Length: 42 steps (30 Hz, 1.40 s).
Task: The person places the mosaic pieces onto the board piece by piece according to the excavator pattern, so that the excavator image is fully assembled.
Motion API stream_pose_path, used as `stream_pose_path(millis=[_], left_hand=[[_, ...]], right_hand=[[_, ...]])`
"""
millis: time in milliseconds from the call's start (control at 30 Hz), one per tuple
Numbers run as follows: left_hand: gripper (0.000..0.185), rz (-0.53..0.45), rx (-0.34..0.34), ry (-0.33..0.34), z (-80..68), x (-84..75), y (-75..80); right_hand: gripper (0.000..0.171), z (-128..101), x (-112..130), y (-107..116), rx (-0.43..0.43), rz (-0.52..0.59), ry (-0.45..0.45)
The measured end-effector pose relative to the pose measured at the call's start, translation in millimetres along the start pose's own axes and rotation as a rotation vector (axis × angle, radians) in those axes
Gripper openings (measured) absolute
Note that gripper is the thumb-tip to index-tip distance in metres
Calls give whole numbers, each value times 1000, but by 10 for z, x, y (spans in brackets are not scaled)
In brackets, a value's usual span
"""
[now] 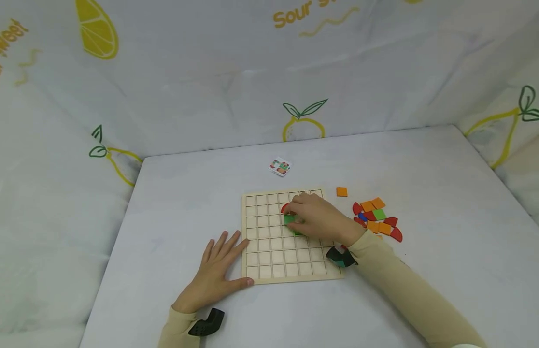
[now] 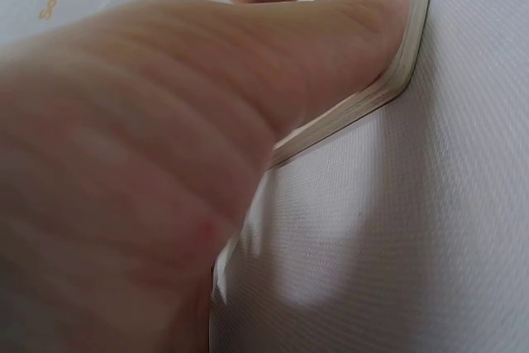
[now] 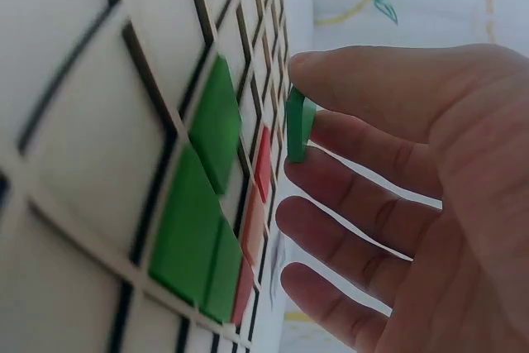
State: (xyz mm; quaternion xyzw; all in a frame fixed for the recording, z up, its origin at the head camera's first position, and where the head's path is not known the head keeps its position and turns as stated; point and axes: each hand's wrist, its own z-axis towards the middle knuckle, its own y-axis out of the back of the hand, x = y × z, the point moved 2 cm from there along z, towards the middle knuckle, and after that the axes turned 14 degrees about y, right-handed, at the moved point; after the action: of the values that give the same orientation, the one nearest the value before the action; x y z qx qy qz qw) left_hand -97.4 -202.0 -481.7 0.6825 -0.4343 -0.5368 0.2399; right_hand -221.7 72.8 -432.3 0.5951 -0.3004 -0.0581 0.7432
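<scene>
Right hand [image 1: 315, 217] sits over the upper middle of the wooden grid board [image 1: 269, 270], pinching a small green tile [image 3: 299, 126] edge-on between thumb and index finger, held just off the board face. Other fingers loose and spread.

Two green tiles [image 3: 198, 212] and a red piece [image 3: 261, 163] are already seated in cells beside it.

Left hand [image 1: 217, 270] is flat on the bench [image 1: 426, 169], fingers straight, thumb pressed against the board's left edge near the front corner. Nothing gripped, just bracing.

Handling, my read:
- Tile looks thin, stiff and light, probably smooth-faced, so it could slip from the pinch. Gripping by opposite edges as now seems right.
- Cells are close-fitting with raised ribs between them; a tilted tile will likely catch on a rib rather than drop in.
- Board looks light enough to slide on the cloth, hence the brace.

Room:
- Most cells are open, and the bench is free all round the board.
- The loose pile of orange, red and green pieces [image 1: 375, 220] lies just right of the board, near the right sleeve [image 1: 408, 290]; a sweep of the forearm could scatter it.
- A small picture card [image 1: 280, 166] lies behind the board, well apart.
</scene>
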Motion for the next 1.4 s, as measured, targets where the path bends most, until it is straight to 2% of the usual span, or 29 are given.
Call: stream_pose_path(millis=[300,767,1200,1400], left_hand=[[95,21,6,9,12,12,-14],[95,28,0,11,6,-1,-13],[95,23,15,30,4,-17,-5],[95,23,24,35,3,-24,2]], right_hand=[[25,12,135,-127,47,-4,36],[22,-12,127,-134,52,-17,61],[29,-38,118,-114,71,-8,40],[31,-57,124,-64,91,-7,-11]])
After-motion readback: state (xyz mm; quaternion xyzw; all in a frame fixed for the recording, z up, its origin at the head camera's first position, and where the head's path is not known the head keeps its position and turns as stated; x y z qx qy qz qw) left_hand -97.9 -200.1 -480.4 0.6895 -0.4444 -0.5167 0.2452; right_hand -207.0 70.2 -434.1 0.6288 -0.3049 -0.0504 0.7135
